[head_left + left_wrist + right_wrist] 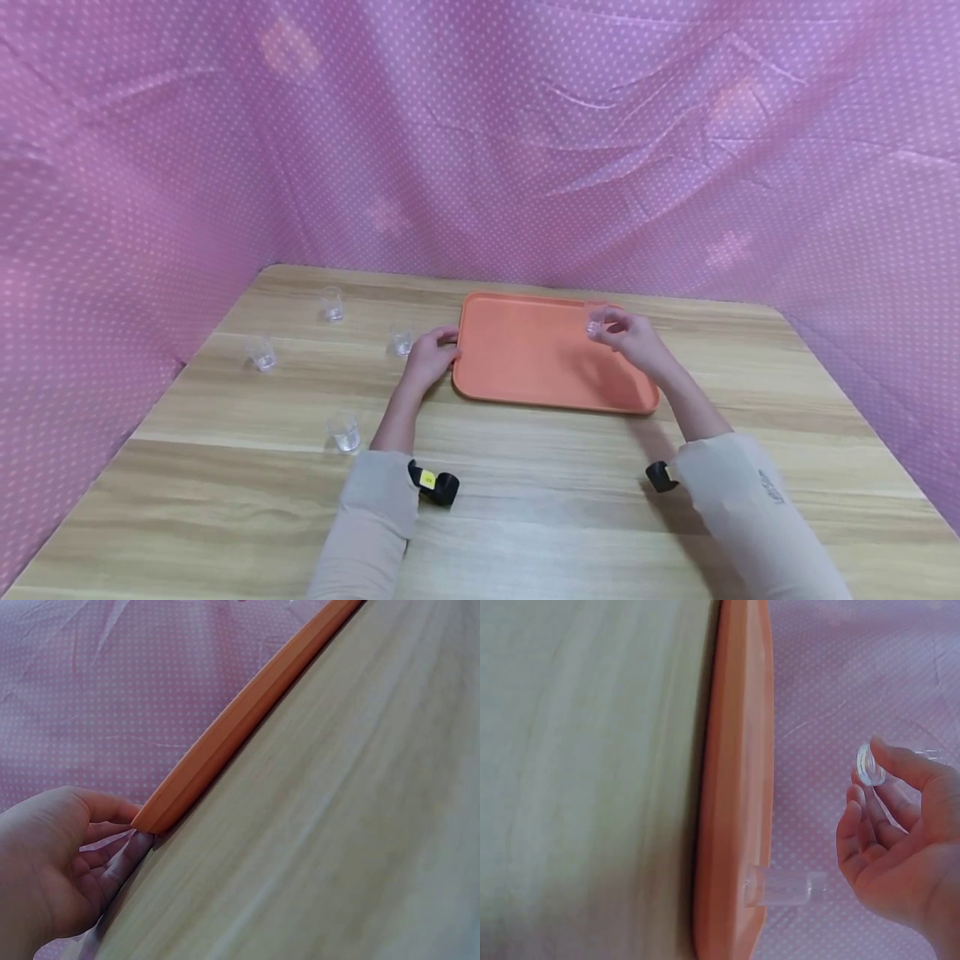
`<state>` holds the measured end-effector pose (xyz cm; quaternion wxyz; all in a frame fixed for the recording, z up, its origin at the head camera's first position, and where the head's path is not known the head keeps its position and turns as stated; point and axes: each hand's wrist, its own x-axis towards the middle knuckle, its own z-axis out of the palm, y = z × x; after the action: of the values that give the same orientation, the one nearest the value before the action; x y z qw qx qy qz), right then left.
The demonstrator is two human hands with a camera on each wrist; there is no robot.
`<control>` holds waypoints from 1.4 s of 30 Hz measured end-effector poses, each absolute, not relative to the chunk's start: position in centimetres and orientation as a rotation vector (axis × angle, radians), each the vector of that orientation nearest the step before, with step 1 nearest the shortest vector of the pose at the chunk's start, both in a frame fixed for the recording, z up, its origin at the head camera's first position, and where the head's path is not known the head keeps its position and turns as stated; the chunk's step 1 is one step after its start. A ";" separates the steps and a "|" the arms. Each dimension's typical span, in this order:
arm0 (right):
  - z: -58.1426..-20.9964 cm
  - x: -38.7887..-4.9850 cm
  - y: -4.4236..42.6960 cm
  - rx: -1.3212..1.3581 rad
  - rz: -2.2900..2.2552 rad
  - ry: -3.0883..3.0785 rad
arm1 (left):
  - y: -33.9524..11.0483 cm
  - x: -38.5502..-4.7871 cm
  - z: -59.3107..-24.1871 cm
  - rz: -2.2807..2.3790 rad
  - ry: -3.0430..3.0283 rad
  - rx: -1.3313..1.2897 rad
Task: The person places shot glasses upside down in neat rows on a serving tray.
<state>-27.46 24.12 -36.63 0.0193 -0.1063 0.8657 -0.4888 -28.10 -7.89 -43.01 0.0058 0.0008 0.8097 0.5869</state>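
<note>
A shallow orange tray lies flat on the wooden table. My left hand grips its left edge; in the left wrist view the thumb and fingers meet the tray's end. Above the tray's right part, my right hand pinches a small clear shot glass between thumb and fingertips. The right wrist view has that glass with its thick base toward the table. Another clear shot glass stands at the tray's right end there; in the head view the right hand seems to hide it.
Several clear shot glasses stand left of the tray: one near the left hand, one at the back, one farther left, one toward the front. Pink dotted cloth hangs behind the table.
</note>
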 end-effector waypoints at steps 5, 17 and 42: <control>-37.2 -28.0 24.6 -0.225 -1.509 2.749 | -7.9 -28.3 -43.1 1.830 2.545 -0.006; -37.8 -28.2 24.8 -0.178 -1.567 2.830 | -8.0 -28.2 -43.1 1.831 2.539 0.000; -38.6 -28.8 23.6 0.083 -1.826 2.832 | -8.0 -28.1 -43.1 1.849 2.529 0.020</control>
<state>-28.76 23.56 -38.57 -0.1143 0.0244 0.8346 -0.5383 -28.10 -7.98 -43.08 0.0045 0.0063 0.8072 0.5902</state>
